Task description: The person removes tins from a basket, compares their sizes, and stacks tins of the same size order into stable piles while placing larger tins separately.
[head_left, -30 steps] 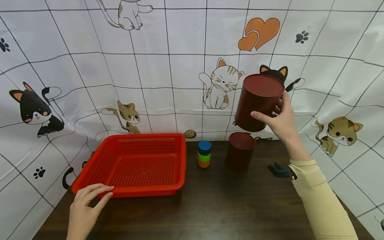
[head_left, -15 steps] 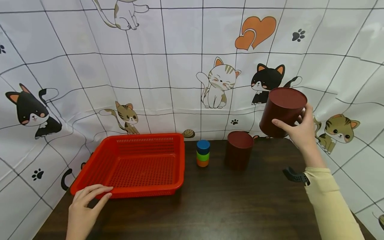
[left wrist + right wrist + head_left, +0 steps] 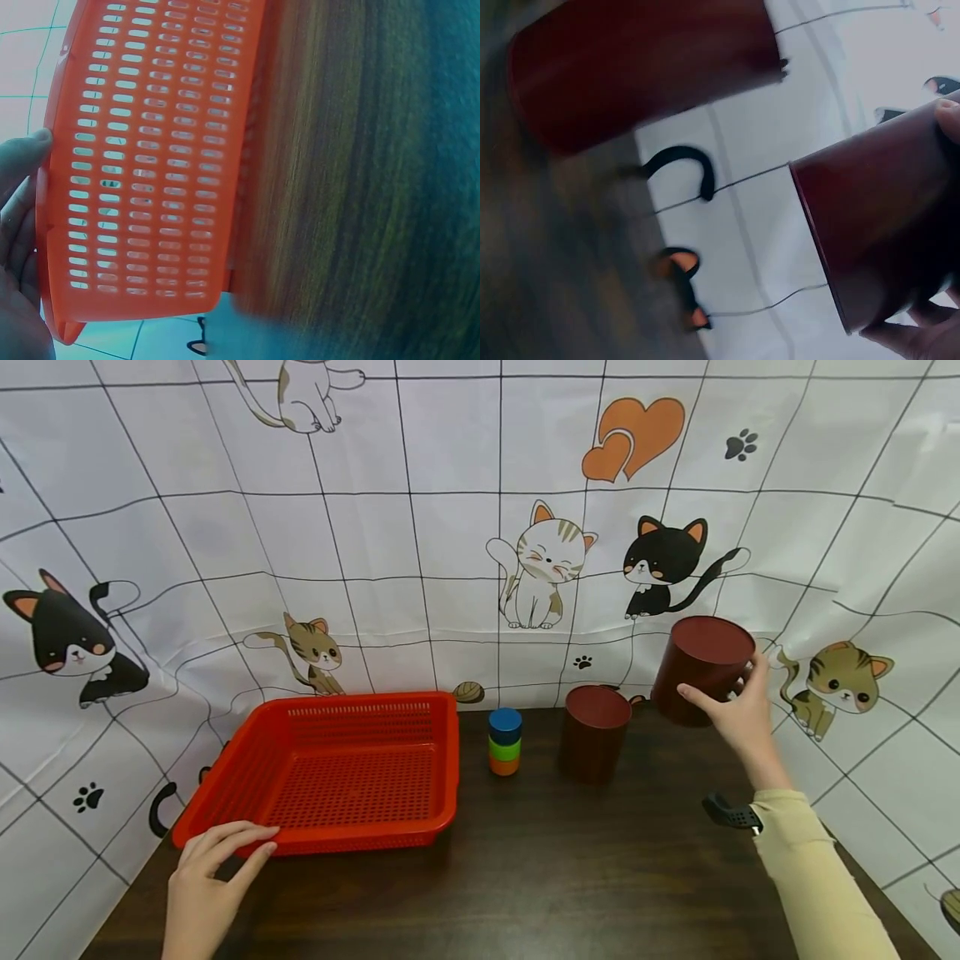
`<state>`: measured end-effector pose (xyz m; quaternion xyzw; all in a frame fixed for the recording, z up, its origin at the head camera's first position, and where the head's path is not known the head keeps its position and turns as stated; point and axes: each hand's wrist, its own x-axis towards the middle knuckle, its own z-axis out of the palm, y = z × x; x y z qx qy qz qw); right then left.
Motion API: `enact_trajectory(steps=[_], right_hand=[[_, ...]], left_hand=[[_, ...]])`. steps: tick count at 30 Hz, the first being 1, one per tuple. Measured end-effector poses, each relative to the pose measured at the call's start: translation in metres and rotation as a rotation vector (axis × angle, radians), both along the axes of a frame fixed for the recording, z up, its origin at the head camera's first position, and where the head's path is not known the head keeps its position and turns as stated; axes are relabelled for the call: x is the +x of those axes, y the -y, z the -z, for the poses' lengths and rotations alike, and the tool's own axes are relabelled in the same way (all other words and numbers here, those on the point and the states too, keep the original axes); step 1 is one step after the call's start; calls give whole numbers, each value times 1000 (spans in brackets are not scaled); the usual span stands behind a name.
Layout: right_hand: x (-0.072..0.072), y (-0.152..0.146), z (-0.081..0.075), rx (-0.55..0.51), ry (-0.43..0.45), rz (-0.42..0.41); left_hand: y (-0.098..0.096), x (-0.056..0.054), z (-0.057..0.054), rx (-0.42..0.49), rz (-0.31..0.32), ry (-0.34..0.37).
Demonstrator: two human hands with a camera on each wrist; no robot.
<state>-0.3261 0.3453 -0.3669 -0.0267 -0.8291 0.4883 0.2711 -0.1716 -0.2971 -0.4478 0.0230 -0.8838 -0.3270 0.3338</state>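
Note:
My right hand [image 3: 738, 718] grips a dark red canister [image 3: 701, 668] at the right, thumb on the near side and fingers behind. The canister is slightly tilted above the table's back edge. A second dark red canister [image 3: 596, 735] stands upright on the table to its left; both appear in the right wrist view, the held canister [image 3: 877, 225] at the right. My left hand [image 3: 213, 877] pinches the near left rim of a red plastic basket [image 3: 360, 841], whose slotted wall [image 3: 150, 165] fills much of the left wrist view.
Between basket and standing canister is a small stack of blue, green and orange round pieces [image 3: 505, 742]. The dark wooden table [image 3: 525, 877] backs onto a white sheet [image 3: 457, 543] with cat drawings. A black strap [image 3: 731, 814] sticks out at the right sleeve.
My right hand has carried the canister to the right and down, away from above the standing one. My left hand has stayed at the basket rim.

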Motion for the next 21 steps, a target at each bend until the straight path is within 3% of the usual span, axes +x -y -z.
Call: enact_trajectory(steps=[11, 21], right_hand=[[-7, -11, 44, 42, 107, -38], [-11, -14, 70, -13, 213, -102]], left_hand=[[-1, 1, 0, -12, 9, -25], [-1, 3, -1, -11, 14, -15]])
